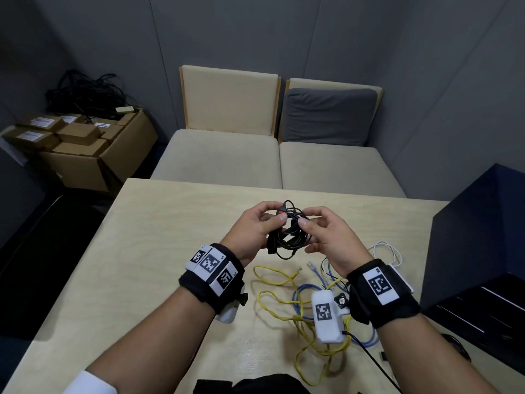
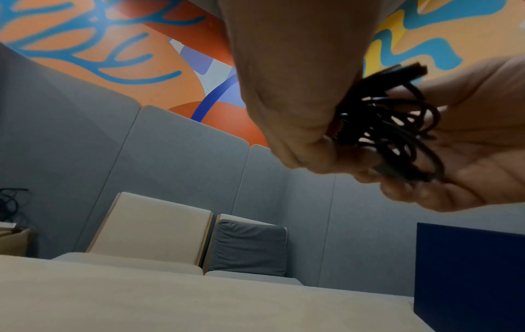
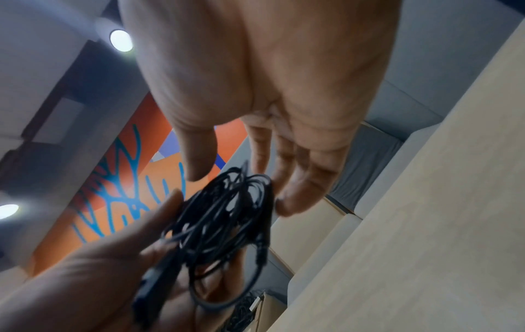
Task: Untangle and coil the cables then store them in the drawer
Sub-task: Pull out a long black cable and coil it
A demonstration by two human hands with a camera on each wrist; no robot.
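four cables [image 1: 288, 233], two hands [image 1: 251, 233]

Office meeting booth: padded wall panels [image 1: 255, 32] (grey), bench seats [image 1: 218, 157].

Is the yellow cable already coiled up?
No, the yellow cable lies in loose, sprawling loops on the table, crossed with the blue cable.

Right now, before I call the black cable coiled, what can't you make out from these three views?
- Black cable, head view: too small to tell whether the loops are tangled; both wrist views blur it.
- Right hand: whether its fingers pinch the black cable; wrist view blurred.
- Blue cable and yellow cable, head view: partly hidden by the right wrist.
- Dark blue box: cut off by the right edge; no drawer can be made out.
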